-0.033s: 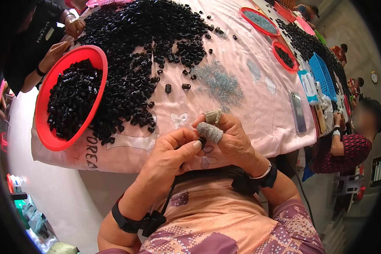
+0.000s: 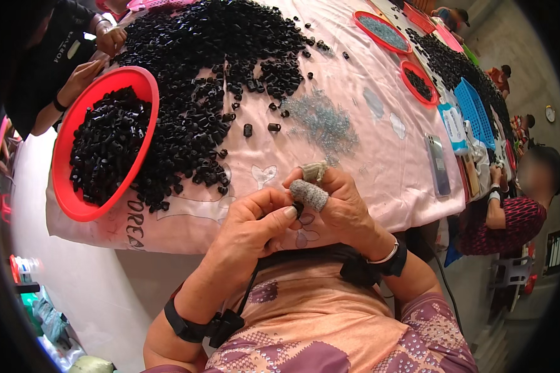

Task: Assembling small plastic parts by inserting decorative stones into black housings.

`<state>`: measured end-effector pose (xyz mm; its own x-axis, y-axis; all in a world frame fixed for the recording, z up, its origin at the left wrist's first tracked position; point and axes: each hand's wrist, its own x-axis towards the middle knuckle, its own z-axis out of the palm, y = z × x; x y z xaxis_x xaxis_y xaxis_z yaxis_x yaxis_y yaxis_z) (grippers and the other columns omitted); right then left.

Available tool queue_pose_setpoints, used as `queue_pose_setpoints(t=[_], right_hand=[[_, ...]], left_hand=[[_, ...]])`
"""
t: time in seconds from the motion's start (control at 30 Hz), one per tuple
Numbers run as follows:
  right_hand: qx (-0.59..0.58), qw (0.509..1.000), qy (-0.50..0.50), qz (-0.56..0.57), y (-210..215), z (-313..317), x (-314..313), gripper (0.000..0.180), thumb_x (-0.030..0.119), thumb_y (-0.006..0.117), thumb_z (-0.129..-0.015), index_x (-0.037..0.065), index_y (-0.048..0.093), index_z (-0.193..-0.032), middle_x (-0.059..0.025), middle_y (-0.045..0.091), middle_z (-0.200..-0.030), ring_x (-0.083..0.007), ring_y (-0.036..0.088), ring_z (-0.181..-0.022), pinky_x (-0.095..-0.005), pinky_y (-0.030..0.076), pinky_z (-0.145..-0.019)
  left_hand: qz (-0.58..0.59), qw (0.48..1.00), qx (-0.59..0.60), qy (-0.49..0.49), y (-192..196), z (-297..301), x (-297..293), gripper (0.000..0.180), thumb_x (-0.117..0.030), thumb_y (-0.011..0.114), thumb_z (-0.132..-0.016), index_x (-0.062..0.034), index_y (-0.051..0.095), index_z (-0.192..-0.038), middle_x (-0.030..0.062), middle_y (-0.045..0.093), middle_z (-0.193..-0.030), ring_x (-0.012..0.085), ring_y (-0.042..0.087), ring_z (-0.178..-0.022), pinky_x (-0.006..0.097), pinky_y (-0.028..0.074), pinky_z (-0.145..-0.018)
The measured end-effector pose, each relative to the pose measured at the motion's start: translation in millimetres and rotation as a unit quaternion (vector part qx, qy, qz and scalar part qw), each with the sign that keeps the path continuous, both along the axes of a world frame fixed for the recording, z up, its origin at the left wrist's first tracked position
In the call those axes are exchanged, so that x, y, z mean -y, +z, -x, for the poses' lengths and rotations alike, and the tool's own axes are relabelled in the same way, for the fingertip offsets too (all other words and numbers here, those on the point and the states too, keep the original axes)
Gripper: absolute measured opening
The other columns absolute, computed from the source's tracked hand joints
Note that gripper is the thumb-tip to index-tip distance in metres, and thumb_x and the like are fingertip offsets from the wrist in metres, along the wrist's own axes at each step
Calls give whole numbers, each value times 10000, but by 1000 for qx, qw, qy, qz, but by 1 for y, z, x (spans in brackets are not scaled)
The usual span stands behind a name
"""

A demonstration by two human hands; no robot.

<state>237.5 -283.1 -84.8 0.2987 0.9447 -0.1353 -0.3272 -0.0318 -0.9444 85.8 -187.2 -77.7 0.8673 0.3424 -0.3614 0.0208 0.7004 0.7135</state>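
Note:
Close in front of my body, both hands meet over the near edge of the cloth-covered table. Thumb and fingers of my left hand [image 2: 258, 217] pinch a small black plastic part [image 2: 298, 209]. My right hand [image 2: 342, 202] is closed against the same part from the other side. Grey knitted covers [image 2: 309, 195] wrap its thumb and a fingertip. The part is mostly hidden by the fingers. Two similar loose black parts [image 2: 274, 127] lie on the pink cloth [image 2: 379, 186] beyond my hands, beside a scatter of tiny, clear bluish pieces [image 2: 323, 124].
A large heap of black parts [image 2: 199, 43] covers the far left. A red basin [image 2: 60, 168] filled with them stands at left, near a co-worker's hands [image 2: 84, 78]. At right are red trays [image 2: 409, 84], a phone [image 2: 437, 165], a blue basket [image 2: 473, 112] and another person [image 2: 510, 217].

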Motion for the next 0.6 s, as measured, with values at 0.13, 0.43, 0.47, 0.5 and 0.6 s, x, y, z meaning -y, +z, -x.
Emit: queue_pose_setpoints(t=[0.13, 0.43, 0.47, 0.5, 0.6], right_hand=[[40, 999, 3, 0, 1, 1, 0, 146, 138, 624, -917, 37, 630, -1021, 39, 606, -862, -21, 511, -724, -185, 430, -633], [21, 999, -21, -28, -3, 3, -1, 143, 128, 614, -924, 27, 623, -1025, 26, 611, -860, -35, 544, -754, -190, 452, -655], [12, 999, -14, -39, -2, 4, -2, 139, 125, 609, -927, 24, 624, -1021, 22, 612, -853, -40, 548, -751, -193, 455, -657], [3, 999, -8, -50, -1, 5, -2, 136, 122, 603, -930, 20, 625, -1018, 19, 613, -846, -46, 552, -748, -197, 458, -659], [23, 999, 9, -39, 5, 4, 1, 127, 98, 593, -931, 8, 628, -1014, 5, 613, -870, -52, 555, -758, -203, 462, -668]], left_hand=[[-14, 1000, 1, 0, 4, 0, 0, 97, -114, 613, -906, -53, 587, -976, 59, 647, -791, 36, 497, -527, 148, 319, -417], [-4, 1000, -4, 11, 4, 0, 0, 103, -114, 607, -910, -55, 593, -993, 67, 651, -806, 40, 497, -523, 152, 321, -421], [6, 1000, -10, 18, 5, 0, 0, 100, -112, 604, -912, -58, 595, -995, 71, 653, -814, 42, 498, -523, 153, 323, -422], [6, 1000, -10, 18, 4, 0, -1, 100, -112, 604, -912, -58, 595, -995, 71, 653, -814, 42, 498, -523, 153, 323, -422], [0, 1000, 12, 0, -2, 1, -3, 92, -106, 595, -917, -67, 596, -1000, 80, 655, -833, 48, 499, -521, 154, 326, -425]])
